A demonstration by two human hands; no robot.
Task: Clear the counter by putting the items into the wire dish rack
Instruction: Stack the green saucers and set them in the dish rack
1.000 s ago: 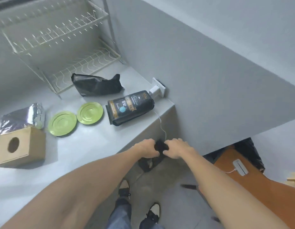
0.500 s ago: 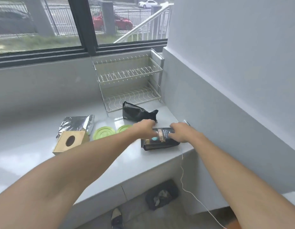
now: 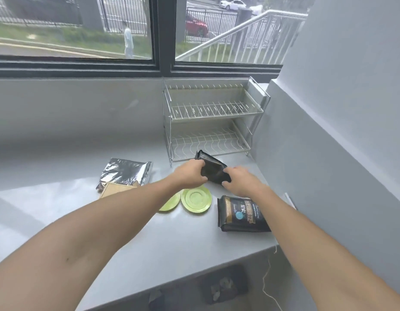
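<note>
Reaching forward over the desk [image 3: 60, 212], both hands meet on the plain black pouch [image 3: 213, 168], which lies just in front of the wire dish rack [image 3: 213, 122] at the far right. The left hand [image 3: 191, 173] is curled around the pouch's left end, fingers wrapped over its top edge. The right hand [image 3: 238, 180] presses on the pouch's right, near end with fingers bent; whether it truly grips or only rests there I cannot tell. The pouch looks tilted, its far corner raised toward the rack, though it is unclear whether it has fully left the surface.

Judging by what lies around, the task has barely started. Both tiers of the rack appear bare, with nothing on their wires. Everything else sits out on the desk: the printed coffee bag [image 3: 240, 214] at the near right, lying flat; two green plates [image 3: 196, 198] just left of it, one partly hidden under the left forearm; a silver foil bag [image 3: 126, 171] farther left; and a tan box [image 3: 116, 190] touching the foil bag's near side, also partly covered by the arm.

So the black pouch seems to be the first item headed for the rack, and five more remain after it.
</note>
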